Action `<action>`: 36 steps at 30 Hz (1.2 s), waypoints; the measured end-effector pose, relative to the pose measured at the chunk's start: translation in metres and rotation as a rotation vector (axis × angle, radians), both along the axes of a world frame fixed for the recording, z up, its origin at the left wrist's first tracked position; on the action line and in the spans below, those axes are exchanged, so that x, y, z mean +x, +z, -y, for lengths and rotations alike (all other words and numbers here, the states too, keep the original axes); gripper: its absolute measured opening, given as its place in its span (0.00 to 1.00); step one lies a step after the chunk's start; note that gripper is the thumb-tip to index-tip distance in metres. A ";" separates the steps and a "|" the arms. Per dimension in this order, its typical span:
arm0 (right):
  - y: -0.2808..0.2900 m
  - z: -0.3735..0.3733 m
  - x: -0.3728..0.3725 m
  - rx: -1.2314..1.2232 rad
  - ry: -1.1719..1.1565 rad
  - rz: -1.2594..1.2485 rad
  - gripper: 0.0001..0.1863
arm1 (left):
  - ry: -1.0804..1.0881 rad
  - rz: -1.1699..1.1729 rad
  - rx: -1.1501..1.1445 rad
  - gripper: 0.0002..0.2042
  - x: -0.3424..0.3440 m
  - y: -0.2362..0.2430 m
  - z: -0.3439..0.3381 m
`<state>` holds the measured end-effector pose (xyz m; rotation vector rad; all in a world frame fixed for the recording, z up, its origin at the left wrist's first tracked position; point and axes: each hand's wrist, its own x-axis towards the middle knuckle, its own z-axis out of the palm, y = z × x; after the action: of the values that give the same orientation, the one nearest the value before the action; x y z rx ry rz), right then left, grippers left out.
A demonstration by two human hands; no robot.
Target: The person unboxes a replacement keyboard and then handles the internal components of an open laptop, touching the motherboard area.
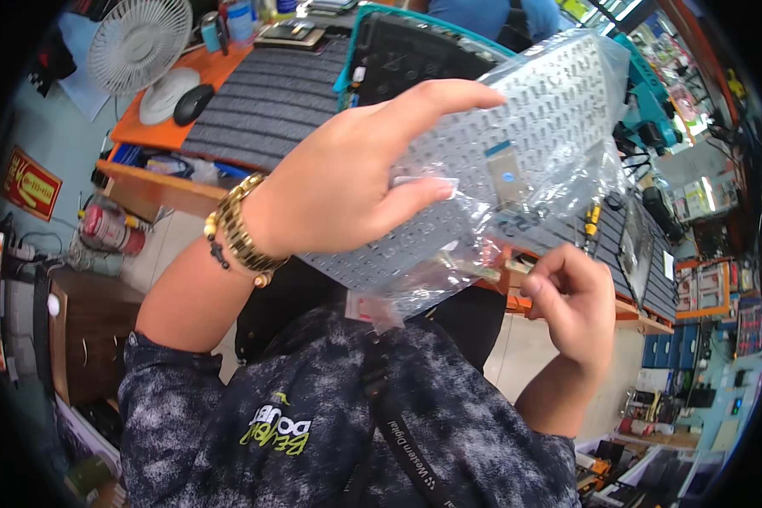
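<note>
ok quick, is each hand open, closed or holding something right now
Left hand: spread over the grey panel; grip can't be told.
Right hand: curled near the clear plastic; can't tell if it pinches anything.

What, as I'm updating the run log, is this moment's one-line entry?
left hand: holding laptop keyboard; right hand: beside clear plastic bag, fingers curled; bag: over keyboard; ribbon cable: visible

Before you slants a flat, rectangular grey panel point(466, 161) patterned with small dark marks, its far-right end inside a crinkled clear plastic bag point(580, 173), a blue-tipped flat ribbon cable point(506, 169) showing against its face.
</note>
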<state>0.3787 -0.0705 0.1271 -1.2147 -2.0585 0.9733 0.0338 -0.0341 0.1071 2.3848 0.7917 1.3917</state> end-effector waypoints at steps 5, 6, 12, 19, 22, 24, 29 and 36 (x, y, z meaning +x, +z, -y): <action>-0.009 -0.022 -0.003 -0.168 -0.195 -0.483 0.14 | -0.019 0.098 -0.115 0.41 0.010 0.000 0.005; -0.011 -0.026 -0.008 -0.140 -0.163 -0.639 0.11 | -0.029 0.097 -0.156 0.42 0.013 0.001 0.006; -0.017 -0.048 0.009 -0.070 -0.181 -0.635 0.07 | -0.070 0.256 -0.294 0.49 0.015 -0.014 0.010; -0.016 -0.056 0.034 0.432 -0.327 -0.750 0.35 | -0.105 0.276 -0.418 0.48 0.010 -0.018 0.013; 0.018 -0.052 0.027 0.854 -0.343 -0.148 0.44 | -0.104 0.240 -0.404 0.45 0.008 -0.023 0.016; 0.027 -0.062 0.020 0.938 -0.350 -0.012 0.37 | -0.101 0.192 -0.404 0.45 0.008 -0.026 0.018; 0.044 -0.078 0.030 0.772 -0.337 0.110 0.11 | -0.067 0.074 -0.355 0.40 0.008 -0.025 0.020; 0.059 -0.082 0.045 0.419 -0.209 0.034 0.07 | -0.033 0.060 -0.370 0.35 0.003 -0.013 0.026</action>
<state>0.4242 0.0118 0.1859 -1.1910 -1.9802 0.4000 0.0368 -0.0605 0.0942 2.0541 0.9010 1.1789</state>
